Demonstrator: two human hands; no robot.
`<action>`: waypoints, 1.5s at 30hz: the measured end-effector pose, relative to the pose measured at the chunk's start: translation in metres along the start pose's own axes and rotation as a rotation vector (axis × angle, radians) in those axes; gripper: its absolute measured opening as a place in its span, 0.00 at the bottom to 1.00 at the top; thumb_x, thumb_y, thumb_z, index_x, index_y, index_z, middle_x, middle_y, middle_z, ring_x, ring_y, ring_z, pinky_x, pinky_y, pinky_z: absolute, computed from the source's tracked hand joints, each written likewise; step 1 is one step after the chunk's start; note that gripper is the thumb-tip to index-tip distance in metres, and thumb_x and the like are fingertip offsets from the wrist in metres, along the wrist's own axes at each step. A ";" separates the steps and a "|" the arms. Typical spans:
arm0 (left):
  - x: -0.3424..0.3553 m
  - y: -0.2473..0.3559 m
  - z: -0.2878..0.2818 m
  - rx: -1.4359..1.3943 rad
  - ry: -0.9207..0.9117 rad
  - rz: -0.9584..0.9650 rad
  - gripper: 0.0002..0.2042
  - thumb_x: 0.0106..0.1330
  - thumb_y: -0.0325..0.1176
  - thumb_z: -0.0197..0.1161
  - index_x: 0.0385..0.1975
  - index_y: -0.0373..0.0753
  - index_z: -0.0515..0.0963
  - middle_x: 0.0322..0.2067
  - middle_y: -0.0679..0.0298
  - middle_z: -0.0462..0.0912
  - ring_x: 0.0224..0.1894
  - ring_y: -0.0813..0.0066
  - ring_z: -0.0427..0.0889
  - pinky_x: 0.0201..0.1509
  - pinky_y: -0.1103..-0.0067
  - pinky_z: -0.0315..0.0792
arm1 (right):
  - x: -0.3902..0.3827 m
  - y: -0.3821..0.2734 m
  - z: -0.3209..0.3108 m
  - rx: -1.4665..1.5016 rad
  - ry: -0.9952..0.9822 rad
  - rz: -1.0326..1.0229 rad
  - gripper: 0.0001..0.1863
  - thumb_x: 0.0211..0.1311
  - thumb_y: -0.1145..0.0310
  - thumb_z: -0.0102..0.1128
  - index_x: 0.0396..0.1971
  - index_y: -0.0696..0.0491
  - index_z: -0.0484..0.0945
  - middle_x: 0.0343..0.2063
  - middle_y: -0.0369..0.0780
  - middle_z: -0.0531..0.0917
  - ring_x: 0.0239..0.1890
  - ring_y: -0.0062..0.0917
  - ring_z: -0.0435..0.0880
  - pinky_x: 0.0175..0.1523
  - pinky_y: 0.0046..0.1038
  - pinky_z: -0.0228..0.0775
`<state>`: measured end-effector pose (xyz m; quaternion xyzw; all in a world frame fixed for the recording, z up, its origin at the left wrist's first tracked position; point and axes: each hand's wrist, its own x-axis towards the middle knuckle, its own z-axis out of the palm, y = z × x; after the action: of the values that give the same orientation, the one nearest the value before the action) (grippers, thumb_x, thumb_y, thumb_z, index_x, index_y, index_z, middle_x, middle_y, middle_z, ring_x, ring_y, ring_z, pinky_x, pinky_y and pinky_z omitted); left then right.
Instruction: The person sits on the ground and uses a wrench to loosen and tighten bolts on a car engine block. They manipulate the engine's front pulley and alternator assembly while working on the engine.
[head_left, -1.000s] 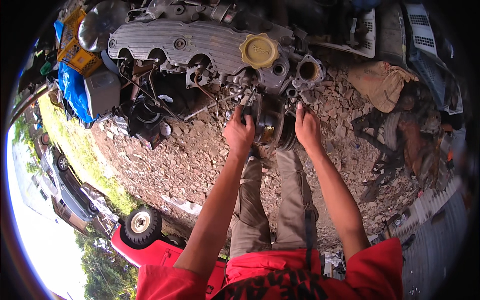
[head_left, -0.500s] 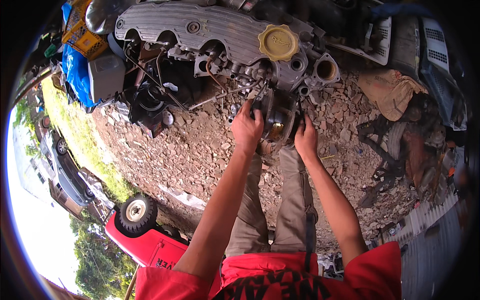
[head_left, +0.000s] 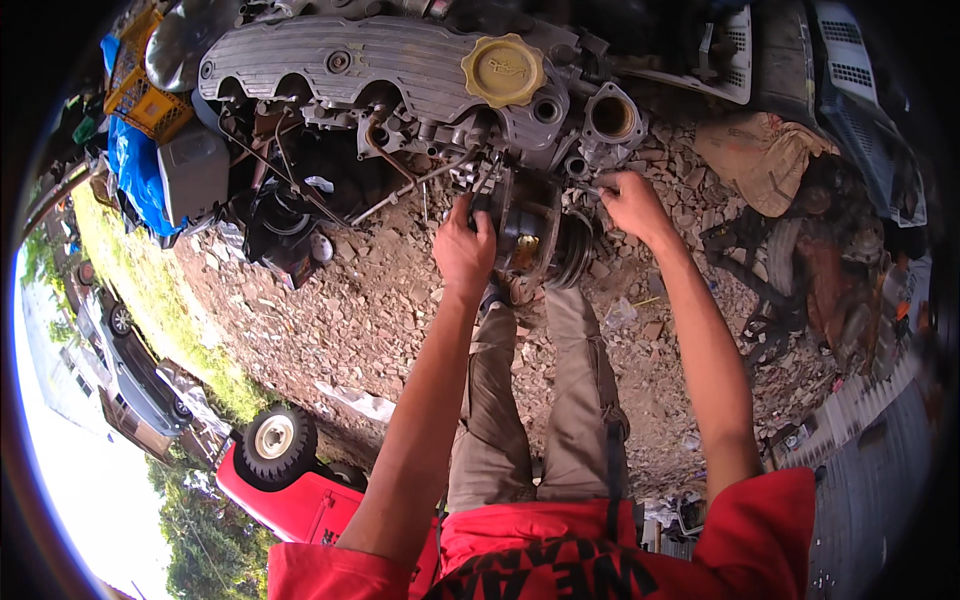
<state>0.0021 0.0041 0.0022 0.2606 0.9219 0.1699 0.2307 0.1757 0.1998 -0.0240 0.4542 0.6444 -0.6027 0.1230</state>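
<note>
A grey ribbed engine cover (head_left: 390,70) with a yellow oil cap (head_left: 501,68) and a round open port (head_left: 611,117) fills the upper middle. Below it is a dark round pulley assembly (head_left: 530,235) with metal rims. My left hand (head_left: 463,250) has its fingers closed on the left side of that assembly, beside small fittings. My right hand (head_left: 627,205) is raised at the upper right of the assembly, just under the port, fingers pinched on a small part I cannot make out.
Gravel (head_left: 350,320) surrounds my legs (head_left: 570,400). A yellow crate (head_left: 150,95), blue tarp (head_left: 135,175) and grey box (head_left: 190,175) lie left; a sack (head_left: 750,160) and dark parts (head_left: 800,290) right. A red vehicle (head_left: 300,500) and a parked car (head_left: 140,355) appear lower left.
My right hand has moved up from the right side of the pulley assembly toward the port. My left hand stays on the assembly. The whole view has shifted slightly.
</note>
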 end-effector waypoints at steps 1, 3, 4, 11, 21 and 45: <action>0.000 0.001 -0.001 0.008 -0.004 -0.010 0.17 0.62 0.38 0.53 0.48 0.38 0.77 0.36 0.46 0.83 0.37 0.45 0.82 0.42 0.61 0.75 | 0.005 0.000 -0.002 -0.018 -0.017 0.005 0.13 0.61 0.75 0.53 0.42 0.64 0.80 0.23 0.48 0.83 0.19 0.29 0.84 0.30 0.31 0.76; 0.000 -0.003 0.001 0.012 0.010 0.012 0.17 0.63 0.39 0.53 0.48 0.38 0.77 0.36 0.46 0.83 0.37 0.45 0.82 0.42 0.61 0.75 | 0.016 -0.001 -0.004 -0.056 -0.052 0.014 0.12 0.61 0.75 0.54 0.41 0.65 0.80 0.23 0.48 0.83 0.20 0.29 0.84 0.29 0.30 0.76; 0.000 -0.004 0.002 0.015 0.015 0.009 0.17 0.63 0.39 0.53 0.48 0.38 0.77 0.35 0.46 0.83 0.37 0.45 0.82 0.42 0.60 0.75 | 0.019 -0.003 -0.003 -0.032 -0.010 0.003 0.10 0.58 0.77 0.53 0.34 0.67 0.80 0.21 0.47 0.82 0.19 0.29 0.84 0.28 0.30 0.76; -0.001 0.005 -0.003 -0.025 0.003 0.001 0.17 0.63 0.39 0.52 0.48 0.40 0.77 0.30 0.44 0.82 0.36 0.43 0.81 0.41 0.60 0.73 | 0.041 0.006 -0.002 0.104 -0.092 0.144 0.08 0.54 0.81 0.50 0.27 0.68 0.78 0.19 0.46 0.81 0.19 0.31 0.85 0.27 0.31 0.78; -0.001 0.003 -0.001 0.012 0.049 0.038 0.16 0.62 0.39 0.53 0.44 0.36 0.77 0.32 0.44 0.82 0.34 0.44 0.81 0.40 0.60 0.75 | 0.037 0.016 -0.018 0.202 -0.165 0.137 0.07 0.62 0.76 0.56 0.35 0.63 0.81 0.22 0.36 0.79 0.18 0.17 0.73 0.28 0.24 0.72; 0.000 0.003 -0.003 0.009 -0.032 -0.020 0.19 0.62 0.41 0.52 0.48 0.38 0.78 0.31 0.42 0.82 0.37 0.41 0.81 0.42 0.58 0.73 | 0.043 -0.004 0.047 1.106 0.771 -0.017 0.16 0.67 0.59 0.50 0.42 0.59 0.73 0.34 0.37 0.75 0.34 0.27 0.75 0.44 0.35 0.72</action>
<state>0.0017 0.0058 0.0054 0.2551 0.9215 0.1592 0.2457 0.1302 0.1773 -0.0630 0.6279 0.2423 -0.6396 -0.3714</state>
